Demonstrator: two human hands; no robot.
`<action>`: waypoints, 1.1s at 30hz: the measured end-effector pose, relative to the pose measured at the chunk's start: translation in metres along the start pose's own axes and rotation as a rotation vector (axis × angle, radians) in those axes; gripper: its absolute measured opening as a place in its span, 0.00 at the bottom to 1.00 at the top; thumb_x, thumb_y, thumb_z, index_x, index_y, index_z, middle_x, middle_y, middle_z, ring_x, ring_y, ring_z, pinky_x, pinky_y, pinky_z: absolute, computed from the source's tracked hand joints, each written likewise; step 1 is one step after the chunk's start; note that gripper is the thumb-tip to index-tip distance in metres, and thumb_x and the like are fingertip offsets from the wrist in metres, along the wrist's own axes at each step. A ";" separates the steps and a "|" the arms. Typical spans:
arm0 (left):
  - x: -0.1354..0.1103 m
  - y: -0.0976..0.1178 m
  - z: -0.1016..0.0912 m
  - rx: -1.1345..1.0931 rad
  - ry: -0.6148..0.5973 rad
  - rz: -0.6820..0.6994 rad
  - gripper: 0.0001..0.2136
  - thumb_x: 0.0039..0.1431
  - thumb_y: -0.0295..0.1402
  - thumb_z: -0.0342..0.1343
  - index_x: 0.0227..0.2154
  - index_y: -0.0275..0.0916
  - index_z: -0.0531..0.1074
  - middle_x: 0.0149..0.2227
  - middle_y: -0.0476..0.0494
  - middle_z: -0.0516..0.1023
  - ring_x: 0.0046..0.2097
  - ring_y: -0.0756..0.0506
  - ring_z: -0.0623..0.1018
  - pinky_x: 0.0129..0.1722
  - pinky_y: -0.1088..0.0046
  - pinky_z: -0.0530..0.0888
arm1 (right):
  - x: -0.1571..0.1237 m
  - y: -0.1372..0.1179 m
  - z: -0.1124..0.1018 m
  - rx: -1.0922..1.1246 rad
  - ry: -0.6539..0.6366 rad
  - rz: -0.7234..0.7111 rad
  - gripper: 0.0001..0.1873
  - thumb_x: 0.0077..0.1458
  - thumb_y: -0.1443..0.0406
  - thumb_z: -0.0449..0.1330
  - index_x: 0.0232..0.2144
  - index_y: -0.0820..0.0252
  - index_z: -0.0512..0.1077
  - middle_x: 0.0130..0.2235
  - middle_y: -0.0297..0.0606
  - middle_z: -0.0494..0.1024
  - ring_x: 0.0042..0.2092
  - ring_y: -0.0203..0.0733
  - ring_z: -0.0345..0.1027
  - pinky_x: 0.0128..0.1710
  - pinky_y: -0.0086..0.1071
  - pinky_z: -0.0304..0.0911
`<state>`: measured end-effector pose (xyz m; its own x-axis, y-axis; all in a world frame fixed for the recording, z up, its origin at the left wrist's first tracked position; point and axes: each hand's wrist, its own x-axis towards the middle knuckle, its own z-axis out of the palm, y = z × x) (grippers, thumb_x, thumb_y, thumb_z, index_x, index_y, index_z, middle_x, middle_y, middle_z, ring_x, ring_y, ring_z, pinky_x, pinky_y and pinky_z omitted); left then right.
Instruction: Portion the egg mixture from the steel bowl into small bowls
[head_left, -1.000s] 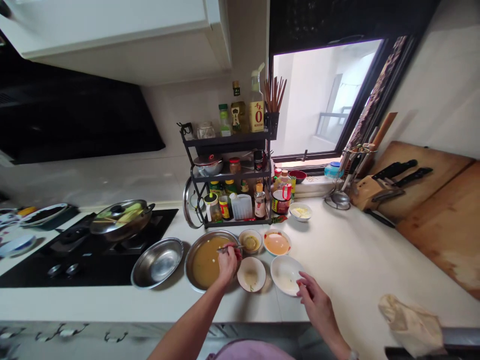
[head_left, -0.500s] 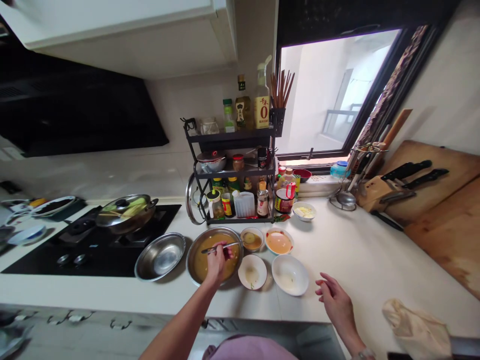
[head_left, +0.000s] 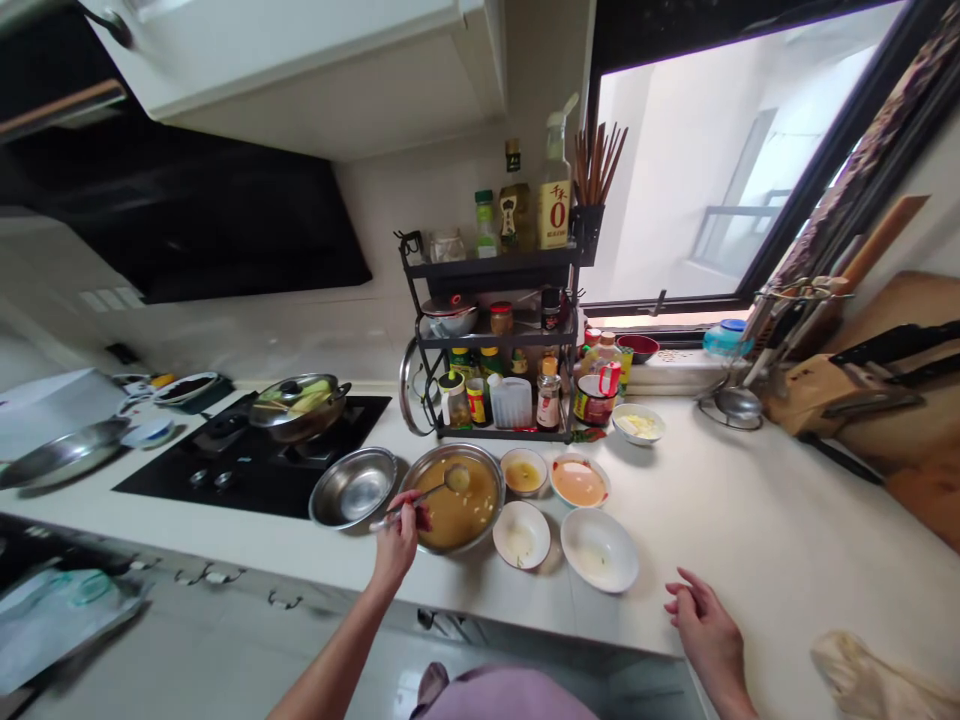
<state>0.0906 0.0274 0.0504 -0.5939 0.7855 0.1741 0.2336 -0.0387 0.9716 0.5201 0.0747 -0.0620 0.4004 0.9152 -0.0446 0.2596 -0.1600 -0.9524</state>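
Observation:
My left hand (head_left: 399,540) is closed around the handle of a metal ladle (head_left: 457,478). The ladle's bowl is over the brown soup (head_left: 469,517) in a large steel basin (head_left: 486,457). To the basin's right stand a small bowl (head_left: 526,493) of yellow-brown liquid and a bowl (head_left: 558,497) of orange liquid. In front of them are a small white bowl (head_left: 538,528) with a little residue and a larger white bowl (head_left: 621,560). My right hand (head_left: 705,625) hovers near the counter's front edge, right of the bowls, fingers loosely extended and holding nothing.
An empty steel basin (head_left: 352,488) sits left of the soup. Farther left, a lidded pan (head_left: 292,425) stands on the black hob (head_left: 255,465). A condiment rack (head_left: 495,340) is behind the bowls. Knives in a wooden block (head_left: 802,395) and a cloth (head_left: 862,670) are at right.
The ladle's bowl has moved from the small bowl of yellow-brown liquid back over the large basin, and my left hand has shifted left. The camera view has turned left.

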 end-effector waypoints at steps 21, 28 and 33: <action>-0.007 0.033 0.075 -0.108 -0.143 0.157 0.11 0.60 0.38 0.49 0.38 0.36 0.70 0.28 0.42 0.74 0.24 0.48 0.74 0.26 0.71 0.72 | -0.007 0.025 0.017 -0.429 0.047 -0.409 0.21 0.53 0.61 0.48 0.41 0.68 0.73 0.32 0.47 0.77 0.32 0.44 0.70 0.35 0.37 0.65; -0.003 0.015 0.105 -0.070 -0.218 0.174 0.08 0.59 0.34 0.49 0.37 0.38 0.71 0.27 0.44 0.73 0.23 0.50 0.72 0.25 0.72 0.71 | -0.007 0.026 0.016 -0.438 0.042 -0.494 0.17 0.55 0.63 0.48 0.40 0.66 0.72 0.33 0.46 0.77 0.33 0.44 0.69 0.36 0.38 0.66; 0.004 -0.009 0.116 0.043 -0.246 0.168 0.08 0.58 0.34 0.49 0.37 0.39 0.70 0.26 0.48 0.73 0.23 0.51 0.72 0.26 0.75 0.70 | -0.006 0.025 0.016 -0.454 0.023 -0.519 0.15 0.55 0.63 0.48 0.38 0.63 0.72 0.35 0.46 0.77 0.34 0.45 0.69 0.37 0.39 0.66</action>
<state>0.1754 0.1027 0.0241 -0.3412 0.8964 0.2829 0.3486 -0.1588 0.9237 0.5104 0.0710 -0.0906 0.1420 0.9082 0.3937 0.7628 0.1531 -0.6283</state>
